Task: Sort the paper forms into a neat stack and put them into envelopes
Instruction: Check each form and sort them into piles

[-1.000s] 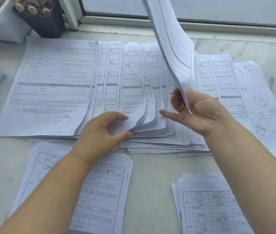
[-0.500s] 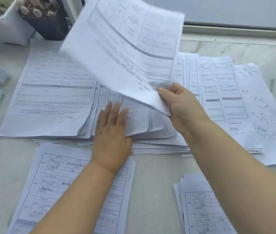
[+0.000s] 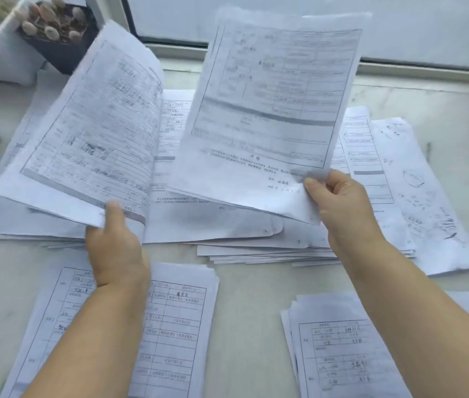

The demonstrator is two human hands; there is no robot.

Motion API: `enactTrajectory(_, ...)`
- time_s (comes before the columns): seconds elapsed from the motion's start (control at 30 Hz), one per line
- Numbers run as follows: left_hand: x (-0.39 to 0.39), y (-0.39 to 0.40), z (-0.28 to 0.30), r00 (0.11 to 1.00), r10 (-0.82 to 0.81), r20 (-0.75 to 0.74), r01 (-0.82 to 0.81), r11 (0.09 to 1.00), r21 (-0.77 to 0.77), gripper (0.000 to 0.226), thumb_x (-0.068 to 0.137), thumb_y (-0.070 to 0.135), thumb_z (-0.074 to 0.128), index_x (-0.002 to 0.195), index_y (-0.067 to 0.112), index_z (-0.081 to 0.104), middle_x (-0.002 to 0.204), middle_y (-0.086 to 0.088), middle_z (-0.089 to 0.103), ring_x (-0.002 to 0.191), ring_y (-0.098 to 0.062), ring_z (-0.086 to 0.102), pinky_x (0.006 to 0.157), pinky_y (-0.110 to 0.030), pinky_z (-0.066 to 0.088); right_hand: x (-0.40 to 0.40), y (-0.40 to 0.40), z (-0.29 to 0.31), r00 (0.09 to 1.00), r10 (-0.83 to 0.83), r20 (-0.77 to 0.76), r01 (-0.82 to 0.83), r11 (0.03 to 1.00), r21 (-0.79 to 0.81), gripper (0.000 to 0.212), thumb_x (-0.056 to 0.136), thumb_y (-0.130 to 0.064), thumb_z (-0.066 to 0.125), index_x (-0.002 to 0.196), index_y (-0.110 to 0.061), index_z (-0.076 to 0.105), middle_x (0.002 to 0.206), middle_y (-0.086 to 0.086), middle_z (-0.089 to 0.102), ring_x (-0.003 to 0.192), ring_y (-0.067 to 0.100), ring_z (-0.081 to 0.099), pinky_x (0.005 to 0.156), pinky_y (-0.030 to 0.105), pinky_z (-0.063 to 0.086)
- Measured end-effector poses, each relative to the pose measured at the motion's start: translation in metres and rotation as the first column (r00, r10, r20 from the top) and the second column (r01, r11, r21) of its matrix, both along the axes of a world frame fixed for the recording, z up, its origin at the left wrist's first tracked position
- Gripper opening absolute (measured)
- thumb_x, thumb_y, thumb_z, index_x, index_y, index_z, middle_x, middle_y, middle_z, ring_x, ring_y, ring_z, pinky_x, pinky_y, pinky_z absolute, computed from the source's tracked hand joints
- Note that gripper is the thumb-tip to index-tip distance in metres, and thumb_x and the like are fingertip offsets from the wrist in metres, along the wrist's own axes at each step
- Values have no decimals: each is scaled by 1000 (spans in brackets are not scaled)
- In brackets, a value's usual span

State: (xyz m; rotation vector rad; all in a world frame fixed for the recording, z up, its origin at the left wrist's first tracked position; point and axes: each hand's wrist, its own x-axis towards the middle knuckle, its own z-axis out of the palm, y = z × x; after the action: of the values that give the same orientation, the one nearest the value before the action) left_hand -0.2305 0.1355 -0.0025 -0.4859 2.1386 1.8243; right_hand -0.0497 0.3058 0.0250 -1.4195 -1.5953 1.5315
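Two hands work over a spread of paper forms on a pale marble sill; we look down from head height. Our left hand (image 3: 114, 242) has its thumb curled over the near corner of a form (image 3: 89, 139) and pinches it, the other fingers hidden beneath the paper; that sheet is lifted off the pile and tilted up to the left, its long axis running from the hand away toward the plant pots, printed side facing us. Our right hand (image 3: 339, 202) pinches the near right corner of a second form (image 3: 270, 110) between thumb and curled fingers; this one stands nearly upright, long axis pointing up and away toward the window (image 3: 285, 18), print facing us and blurred.

Beneath both sheets lies the fanned pile of forms (image 3: 227, 225), overlapping left to right across the sill (image 3: 250, 311), long sides running away from us; a scribbled sheet (image 3: 428, 196) sits at its right end. Nearer to us rest two smaller stacks, well apart: one stack on the left (image 3: 178, 326) under our left forearm, one stack on the right (image 3: 339, 349) beside our right forearm. A white plant pot (image 3: 0, 56) and a dark plant pot (image 3: 61, 50) stand at the far left corner.
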Motion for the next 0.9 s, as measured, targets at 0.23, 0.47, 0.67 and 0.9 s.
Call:
enactTrajectory(0.23, 0, -2, 4, 997, -59, -50, 62, 996, 60, 17, 93, 34, 54, 78, 27, 53, 73, 16, 55, 67, -1, 54, 68, -12, 42, -19, 4, 4, 947, 162, 276, -176, 984, 28, 21, 90, -13, 59, 85, 7, 57, 65, 17, 38, 62, 17, 37, 55, 28, 29)
enactTrajectory(0.47, 1, -8, -30, 291, -844, -451, 693, 511, -508, 44, 90, 13, 40, 132, 14, 56, 136, -8, 52, 128, -21, 46, 110, -40, 32, -57, -4, -23, 877, 338, 342, -297, 940, -167, 17, 84, -17, 63, 92, -3, 67, 88, 19, 70, 68, 22, 57, 58, 34, 47)
enactTrajectory(0.67, -7, -11, -40, 102, -967, -235, 662, 242, -709, 47, 76, 36, 49, 120, 29, 65, 140, -11, 50, 132, -34, 40, 110, -55, 26, -48, -11, -21, 948, 185, 260, -160, 981, -112, 27, 82, -18, 71, 97, -21, 49, 78, 0, 59, 63, 21, 55, 54, 33, 47)
enactTrajectory(0.9, -9, -13, -40, 67, -965, -253, 660, 234, -714, 48, 78, 42, 46, 119, 28, 66, 141, -11, 50, 133, -34, 40, 110, -52, 24, -39, -12, -12, 936, 302, 183, -226, 909, -349, 26, 90, -38, 64, 80, -15, 72, 88, 4, 74, 72, 21, 64, 68, 33, 51)
